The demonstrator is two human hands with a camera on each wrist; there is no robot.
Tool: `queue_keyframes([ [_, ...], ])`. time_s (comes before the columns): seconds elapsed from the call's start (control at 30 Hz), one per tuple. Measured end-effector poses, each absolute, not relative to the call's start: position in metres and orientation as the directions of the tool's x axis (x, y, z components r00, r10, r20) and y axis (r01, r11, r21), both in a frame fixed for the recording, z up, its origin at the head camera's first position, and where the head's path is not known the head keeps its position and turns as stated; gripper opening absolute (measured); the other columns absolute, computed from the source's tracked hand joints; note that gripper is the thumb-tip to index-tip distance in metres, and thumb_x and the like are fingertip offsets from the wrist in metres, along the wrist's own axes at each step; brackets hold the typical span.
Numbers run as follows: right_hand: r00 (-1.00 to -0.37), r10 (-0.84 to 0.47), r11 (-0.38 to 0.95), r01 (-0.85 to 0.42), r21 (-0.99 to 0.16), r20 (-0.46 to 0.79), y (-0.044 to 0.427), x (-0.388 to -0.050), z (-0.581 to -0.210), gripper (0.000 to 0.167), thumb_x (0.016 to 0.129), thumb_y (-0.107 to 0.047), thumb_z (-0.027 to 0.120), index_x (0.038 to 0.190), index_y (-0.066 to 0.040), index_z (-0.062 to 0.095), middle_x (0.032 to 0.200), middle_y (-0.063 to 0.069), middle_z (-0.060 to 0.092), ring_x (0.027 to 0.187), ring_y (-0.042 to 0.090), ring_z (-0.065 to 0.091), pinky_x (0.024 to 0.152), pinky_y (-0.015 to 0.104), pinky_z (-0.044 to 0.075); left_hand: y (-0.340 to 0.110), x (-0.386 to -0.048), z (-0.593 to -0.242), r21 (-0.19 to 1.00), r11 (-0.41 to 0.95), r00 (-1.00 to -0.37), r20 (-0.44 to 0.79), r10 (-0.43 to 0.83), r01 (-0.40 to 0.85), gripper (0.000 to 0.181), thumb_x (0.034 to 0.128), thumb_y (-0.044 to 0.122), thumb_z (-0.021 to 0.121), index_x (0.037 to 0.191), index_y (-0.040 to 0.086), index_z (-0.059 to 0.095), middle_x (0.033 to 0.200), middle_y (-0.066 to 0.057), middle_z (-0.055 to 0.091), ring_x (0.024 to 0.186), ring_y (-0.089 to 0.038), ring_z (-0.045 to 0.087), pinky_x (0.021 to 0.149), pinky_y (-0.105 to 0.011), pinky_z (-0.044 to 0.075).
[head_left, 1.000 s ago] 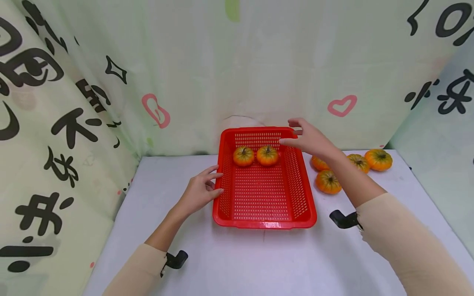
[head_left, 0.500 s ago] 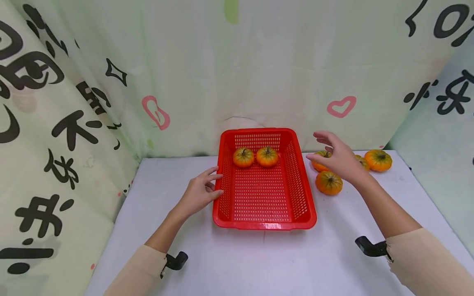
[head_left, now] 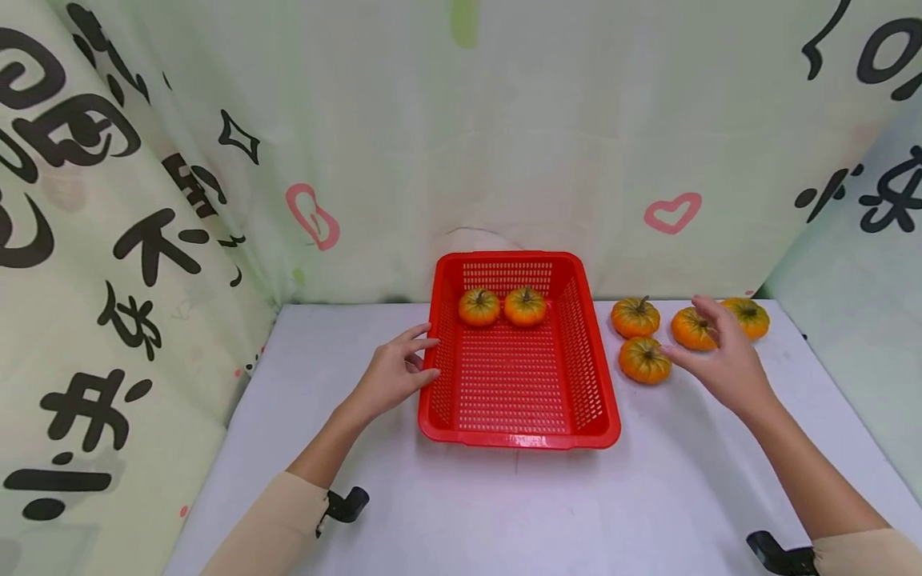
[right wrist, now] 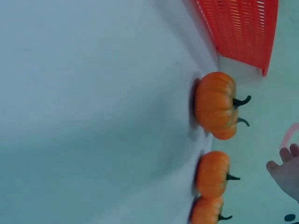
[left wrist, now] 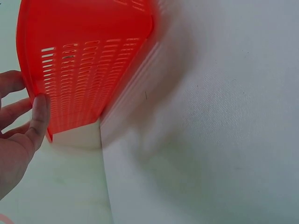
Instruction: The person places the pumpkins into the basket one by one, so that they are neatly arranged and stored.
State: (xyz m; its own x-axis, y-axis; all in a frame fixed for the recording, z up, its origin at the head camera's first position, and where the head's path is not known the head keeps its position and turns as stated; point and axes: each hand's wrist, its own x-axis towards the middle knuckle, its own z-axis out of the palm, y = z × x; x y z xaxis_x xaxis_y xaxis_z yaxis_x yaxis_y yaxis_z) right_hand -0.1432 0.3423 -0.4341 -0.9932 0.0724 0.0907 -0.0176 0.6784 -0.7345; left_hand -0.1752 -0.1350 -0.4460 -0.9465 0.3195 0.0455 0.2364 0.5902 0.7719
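My left hand [head_left: 392, 368] is at the left rim of a red perforated plastic basket [head_left: 519, 440], its spread fingers and thumb touching the edge. In the left wrist view the thumb [left wrist: 41, 109] lies by the basket's outer wall [left wrist: 88, 60]. Two small orange pumpkins, one on the left [head_left: 479, 307] and one on the right [head_left: 525, 306], sit side by side in the basket's far part. My right hand [head_left: 727, 360] hovers with parted fingers over the pumpkins right of the basket, nearest a middle pumpkin [head_left: 694, 329] that it partly covers. Nothing is in its grasp.
Beside the basket's right wall stand a rear pumpkin [head_left: 635, 318] and a front pumpkin [head_left: 644, 361]. Another pumpkin [head_left: 747, 318] is by the table's far right corner. A printed curtain [head_left: 533, 144] hangs behind the white table [head_left: 468, 512].
My right hand has moved from the basket's far right corner rightward and nearer, to the loose pumpkins. The left hand and basket stay in place.
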Motion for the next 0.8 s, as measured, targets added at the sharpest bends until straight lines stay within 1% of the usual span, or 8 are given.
queue_keyframes([
  [0.1,-0.995,0.087,0.673,0.016,-0.739,0.058,0.353,-0.136,-0.450,0.099,0.095,-0.035,0.074,0.164,-0.004,0.011,0.167,0.030,0.019,0.150,0.054,0.022,0.109,0.076,0.030,-0.135,-0.175,-0.446,0.774,0.586,-0.947,0.053,0.316,0.239,0.051,0.0886,0.009,0.081,0.137,0.003,0.066,0.159,-0.007,0.049,0.088,-0.016,0.066,0.077,-0.028,0.062],
  [0.23,-0.997,0.077,0.655,0.061,-0.753,-0.014,0.364,-0.132,-0.470,0.105,0.096,-0.036,0.073,0.163,0.003,0.002,0.166,0.036,0.008,0.148,0.059,0.017,0.111,0.077,0.023,-0.135,-0.175,-0.446,0.778,0.585,-0.950,0.048,0.309,0.230,0.051,0.0883,0.009,0.081,0.137,0.003,0.066,0.158,-0.007,0.049,0.088,-0.015,0.066,0.077,-0.028,0.062],
  [0.3,-0.996,0.071,0.644,0.082,-0.761,-0.047,0.368,-0.132,-0.478,0.108,0.096,-0.037,0.073,0.162,0.004,-0.002,0.166,0.037,0.004,0.148,0.061,0.015,0.111,0.078,0.021,-0.135,-0.176,-0.446,0.776,0.588,-0.950,0.043,0.308,0.226,0.051,0.0886,0.010,0.081,0.137,0.003,0.066,0.159,-0.006,0.049,0.088,-0.015,0.065,0.077,-0.027,0.062],
  [0.4,-0.993,0.074,0.627,0.115,-0.770,-0.089,0.372,-0.132,-0.488,0.111,0.096,-0.040,0.072,0.162,0.004,-0.006,0.166,0.038,0.000,0.148,0.062,0.014,0.109,0.079,0.023,-0.134,-0.176,-0.448,0.773,0.592,-0.951,0.043,0.308,0.226,0.051,0.0886,0.010,0.081,0.137,0.004,0.066,0.158,-0.006,0.050,0.089,-0.015,0.065,0.077,-0.027,0.062],
  [0.5,-0.990,0.072,0.621,0.139,-0.772,-0.121,0.372,-0.134,-0.493,0.113,0.096,-0.042,0.072,0.162,0.004,-0.007,0.166,0.038,0.001,0.148,0.062,0.015,0.108,0.079,0.025,-0.134,-0.177,-0.448,0.772,0.594,-0.952,0.046,0.304,0.227,0.050,0.0885,0.010,0.081,0.136,0.004,0.067,0.158,-0.004,0.050,0.089,-0.015,0.066,0.076,-0.027,0.062],
  [0.6,-0.988,0.069,0.628,0.150,-0.763,-0.138,0.369,-0.137,-0.496,0.113,0.096,-0.043,0.072,0.161,0.005,-0.006,0.164,0.040,0.009,0.146,0.061,0.020,0.108,0.077,0.028,-0.134,-0.177,-0.448,0.775,0.591,-0.952,0.044,0.304,0.225,0.050,0.0889,0.011,0.081,0.137,0.005,0.067,0.158,-0.003,0.050,0.089,-0.015,0.066,0.076,-0.028,0.062],
  [0.73,-0.989,0.074,0.655,0.147,-0.741,-0.130,0.361,-0.141,-0.499,0.108,0.095,-0.042,0.074,0.161,0.007,0.005,0.159,0.041,0.022,0.142,0.060,0.029,0.107,0.074,0.035,-0.135,-0.176,-0.448,0.785,0.574,-0.949,0.054,0.311,0.232,0.050,0.0889,0.010,0.080,0.137,0.004,0.067,0.158,-0.005,0.050,0.088,-0.015,0.066,0.076,-0.028,0.063],
  [0.8,-0.988,0.071,0.666,0.148,-0.731,-0.136,0.358,-0.144,-0.500,0.105,0.094,-0.042,0.074,0.160,0.008,0.009,0.157,0.041,0.025,0.141,0.059,0.031,0.106,0.073,0.036,-0.136,-0.176,-0.448,0.786,0.571,-0.948,0.054,0.315,0.234,0.050,0.0890,0.009,0.080,0.137,0.003,0.066,0.158,-0.005,0.050,0.088,-0.015,0.066,0.076,-0.028,0.062],
])
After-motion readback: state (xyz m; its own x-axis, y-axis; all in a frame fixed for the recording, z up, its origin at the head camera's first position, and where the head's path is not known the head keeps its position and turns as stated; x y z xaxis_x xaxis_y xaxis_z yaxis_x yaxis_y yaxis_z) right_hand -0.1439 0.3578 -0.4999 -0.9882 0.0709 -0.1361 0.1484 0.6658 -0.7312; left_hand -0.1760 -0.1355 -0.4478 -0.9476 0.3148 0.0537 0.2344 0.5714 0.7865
